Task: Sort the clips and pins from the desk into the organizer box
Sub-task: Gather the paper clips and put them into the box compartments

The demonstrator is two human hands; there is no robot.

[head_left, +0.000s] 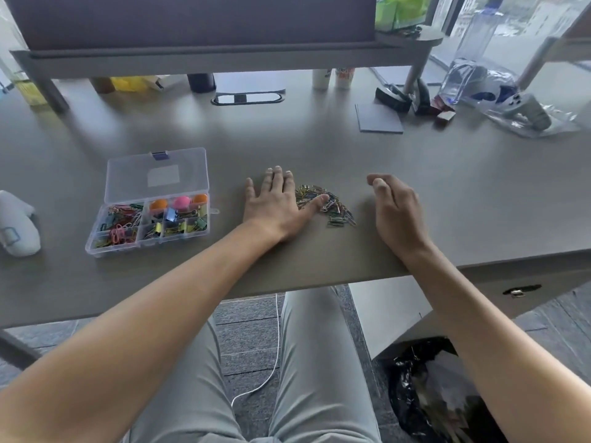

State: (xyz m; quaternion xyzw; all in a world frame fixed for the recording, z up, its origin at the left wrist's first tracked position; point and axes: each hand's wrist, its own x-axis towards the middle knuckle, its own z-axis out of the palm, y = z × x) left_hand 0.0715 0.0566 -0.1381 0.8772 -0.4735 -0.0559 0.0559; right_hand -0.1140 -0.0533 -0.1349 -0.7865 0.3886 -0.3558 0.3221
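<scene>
We are laying our left hand [275, 203] flat, grip spread, thumb touching the clips [326, 203]; our right hand [395, 210] is resting loosely curled, holding nothing, beside them on the tabletop [415, 161].

Left hand [277, 203] flat beside paper clips [326, 204]

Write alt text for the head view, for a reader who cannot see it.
A person's left hand lies flat on a grey desk, thumb touching a pile of coloured paper clips; the right hand rests loosely curled to the pile's right. An open clear organizer box, partly filled with clips, sits further left.
</scene>
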